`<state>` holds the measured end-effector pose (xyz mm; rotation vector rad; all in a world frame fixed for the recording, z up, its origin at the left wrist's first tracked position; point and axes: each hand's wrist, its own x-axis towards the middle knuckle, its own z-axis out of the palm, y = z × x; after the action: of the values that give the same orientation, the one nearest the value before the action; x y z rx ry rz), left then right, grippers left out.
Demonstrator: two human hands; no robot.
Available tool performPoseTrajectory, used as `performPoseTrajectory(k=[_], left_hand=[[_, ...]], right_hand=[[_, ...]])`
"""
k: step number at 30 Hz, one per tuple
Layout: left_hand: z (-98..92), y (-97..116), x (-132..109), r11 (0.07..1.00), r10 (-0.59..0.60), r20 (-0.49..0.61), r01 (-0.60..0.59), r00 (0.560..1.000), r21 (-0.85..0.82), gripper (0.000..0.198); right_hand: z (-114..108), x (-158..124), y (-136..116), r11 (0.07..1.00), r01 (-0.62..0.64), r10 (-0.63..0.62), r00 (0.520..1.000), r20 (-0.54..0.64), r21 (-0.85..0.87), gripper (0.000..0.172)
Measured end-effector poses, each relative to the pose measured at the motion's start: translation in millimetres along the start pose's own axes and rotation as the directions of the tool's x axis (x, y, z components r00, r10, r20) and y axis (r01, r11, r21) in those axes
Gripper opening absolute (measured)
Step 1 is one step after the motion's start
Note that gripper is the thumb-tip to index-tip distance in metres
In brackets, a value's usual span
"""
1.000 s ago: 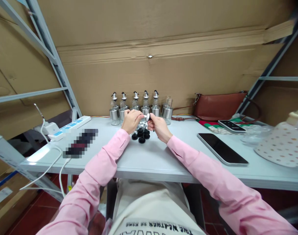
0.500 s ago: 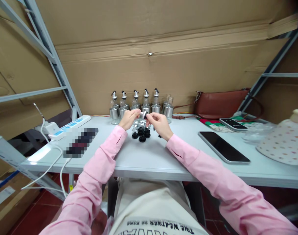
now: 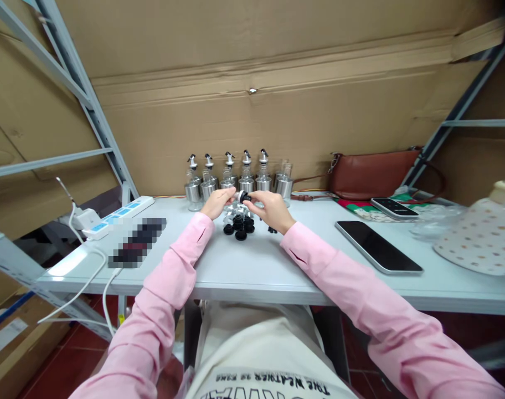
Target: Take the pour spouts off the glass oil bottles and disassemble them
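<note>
Both hands meet above the middle of the table. My left hand [image 3: 219, 203] is closed on the silver end of a small pourer top [image 3: 243, 197]. My right hand [image 3: 273, 209] pinches the black end of the same piece. Below them lie several black stoppers [image 3: 241, 235] in a cluster, with shiny silver pieces [image 3: 235, 210] just behind, partly hidden by the hands. Small black parts [image 3: 272, 229] rest under my right hand. Behind stand glass and steel bottles [image 3: 193, 193] in rows; several rear ones carry silver-and-black pourers [image 3: 229, 159].
A power strip [image 3: 122, 216] with white cables and a pixelated object lie at the left. At the right are a phone [image 3: 377, 246], a second dark device [image 3: 393, 208], a brown bag [image 3: 371, 174] and a dotted white item [image 3: 480, 244]. Cardboard stands behind.
The piece between my hands is now more level, its black end pointing right. My right fingers have shifted around that black end. The view has moved slightly.
</note>
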<state>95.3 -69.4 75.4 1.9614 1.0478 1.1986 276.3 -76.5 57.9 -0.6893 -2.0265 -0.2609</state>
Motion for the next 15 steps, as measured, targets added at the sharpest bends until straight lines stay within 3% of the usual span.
performPoseTrajectory(k=[9, 15], left_hand=[[-1.3, -1.4, 1.4, 0.996, -0.060, 0.023, 0.061, 0.998, -0.062, 0.050], [1.8, -7.0, 3.0, 0.995, -0.099, -0.024, 0.099, 0.995, -0.030, 0.049]], right_hand=[[-3.1, 1.4, 1.3, 0.981, 0.146, -0.140, 0.988, 0.060, -0.126, 0.029], [-2.5, 1.5, 2.8, 0.990, 0.111, -0.099, 0.986, 0.133, -0.082, 0.029]])
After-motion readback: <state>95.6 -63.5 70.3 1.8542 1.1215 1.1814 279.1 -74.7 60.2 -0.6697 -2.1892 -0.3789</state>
